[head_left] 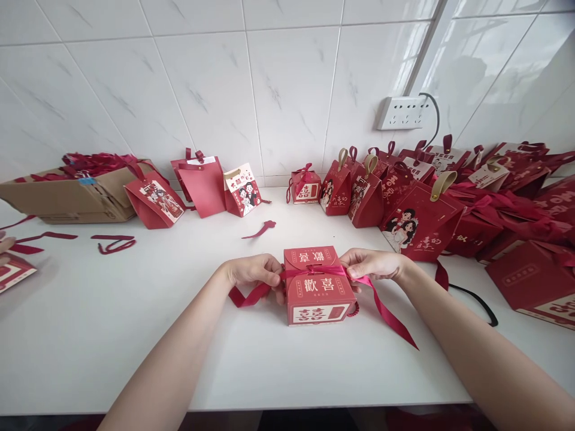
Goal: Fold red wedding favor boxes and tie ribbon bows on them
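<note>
Red gift box (314, 297) sits on the white table (251, 371), between the person's 2 hands, a magenta ribbon (317, 271) across its top. The left hand (259, 276) pinches the ribbon at the box's left side; the right hand (371, 265) pinches it at the right, a long tail trailing beyond. Behind stands 1 small ribboned box (306, 190); a cardboard carton (90, 206) lies far left.

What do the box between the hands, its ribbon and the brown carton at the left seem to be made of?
Box: probably printed card, fairly matte, judging by its flat panels and crisp folded edges.
Ribbon: likely satin-like fabric, with a soft sheen and loosely bending tails; the fibre can't be told.
Carton: looks like plain cardboard, brown and dull.
</note>
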